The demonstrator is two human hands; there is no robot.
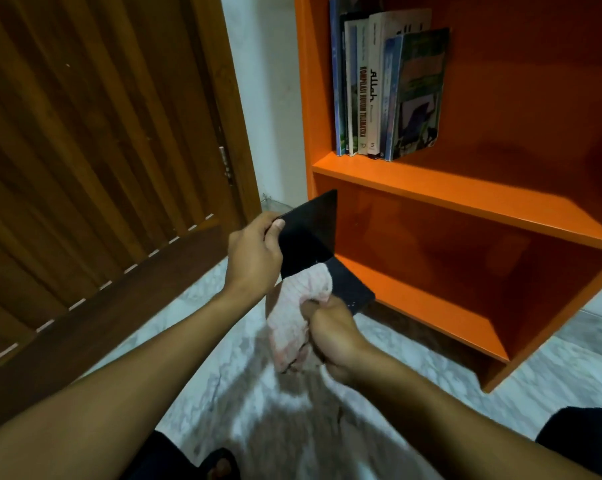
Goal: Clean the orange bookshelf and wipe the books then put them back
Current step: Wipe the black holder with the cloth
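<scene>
The orange bookshelf stands on the right against the wall. Several books stand upright at the left end of its upper shelf, the outermost one leaning. The lower shelf holds nothing that I can see. In front of the shelf's lower left corner, my left hand grips the upper edge of a black book held open. My right hand is closed on a crumpled pale pink cloth, which presses against the book's inner fold.
A dark wooden door fills the left side, with a white wall strip between it and the shelf. The floor is pale marble-patterned tile. My knees in dark clothing show at the bottom corners.
</scene>
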